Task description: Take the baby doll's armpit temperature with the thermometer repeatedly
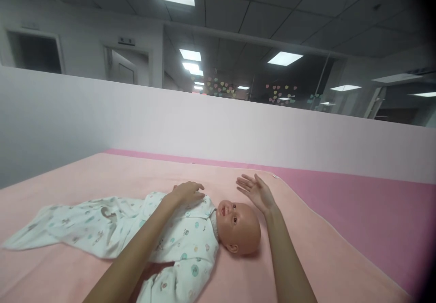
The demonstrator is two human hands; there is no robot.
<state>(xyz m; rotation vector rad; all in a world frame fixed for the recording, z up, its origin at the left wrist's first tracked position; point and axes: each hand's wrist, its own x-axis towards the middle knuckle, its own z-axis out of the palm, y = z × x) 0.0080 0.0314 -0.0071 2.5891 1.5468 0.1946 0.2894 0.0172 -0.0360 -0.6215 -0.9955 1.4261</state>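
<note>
A baby doll [239,227] lies on its back with its bald head to the right. It wears a white sleepsuit [195,230] with small coloured prints, buttoned near the chest. My left hand [186,193] rests palm down on the doll's far upper chest, fingers stretched and slightly bent; what lies under the palm is hidden. Above the blanket just beyond the doll's head, my right hand [258,194] is raised with fingers apart and nothing in it. The lower part of the sleepsuit [91,223] spreads flat to the left, partly behind my left forearm.
A pale pink blanket [299,253] covers the surface under the doll. To its right and along the back shows a darker pink mat [361,207]. A low white partition [218,126] stands behind, with windows carrying heart stickers [221,87] beyond it.
</note>
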